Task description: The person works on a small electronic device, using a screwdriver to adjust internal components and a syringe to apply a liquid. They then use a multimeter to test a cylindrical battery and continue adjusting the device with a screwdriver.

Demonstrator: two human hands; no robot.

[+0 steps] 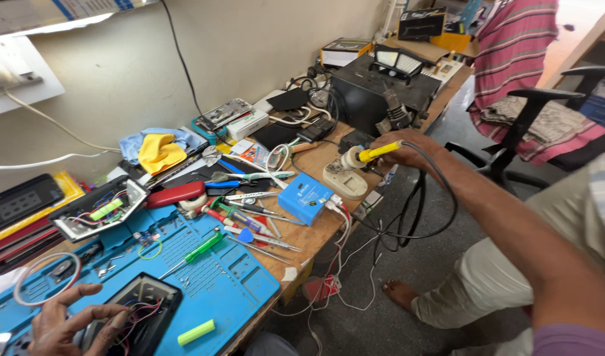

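The head camera looked down at a messy workbench (316,234). The right hand (408,150) reached far out to the right side of the bench. Its fingers were curled tight around the yellow handle of a soldering iron (372,153). The tip of the iron sat at a round cream stand (345,177), either going in or coming out; I could not tell which. A black cord (441,198) looped down from the iron over the bench edge.

The left hand (75,323) rested at the near left corner. Its fingers were spread and loose, lying on an open black device (141,316) on the blue mat (243,283). They pressed on it but did not grip it. The device had its cover off, and red and dark wires showed inside. No soldering was happening on it yet, so that work looked still to do.

A second open case (101,211) sat farther back on the left. It held a green battery cell and thin wires. Another green cell (196,331) lay loose on the mat near the black device. A green screwdriver (194,254) lay on the mat too. A small blue box (306,196) stood in the middle of the bench, with many tools beside it.
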